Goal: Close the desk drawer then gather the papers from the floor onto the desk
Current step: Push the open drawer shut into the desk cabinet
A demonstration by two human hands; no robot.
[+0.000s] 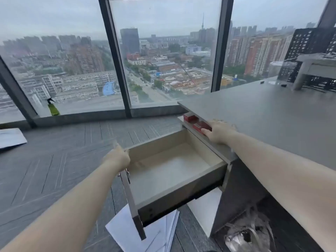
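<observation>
Up against the big window wall, the desk drawer [171,171] is pulled all the way out of the grey counter [272,113] and it's totally empty, pale laminate inside with a dark grey front panel. Left hand [116,158] is at the far corner of that front panel, grip curled loosely on the top edge, not really clamped on anything. Right hand [217,131] lies flat on the counter edge, fingers spread open, fingertips just touching a red box [201,126] on the little shelf under the top; another red box [189,117] sits further back. Drawer looks like stiff board on slide rails, so it should glide in with a flat push on the front panel, probably light since nothing's in it. Papers [145,231] are fanned out on the floor right under the drawer, plus another sheet [11,137] way off by the window. Thin, floppy, slippery on that smooth dark plank floor, so best pinched at an edge and stacked.
</observation>
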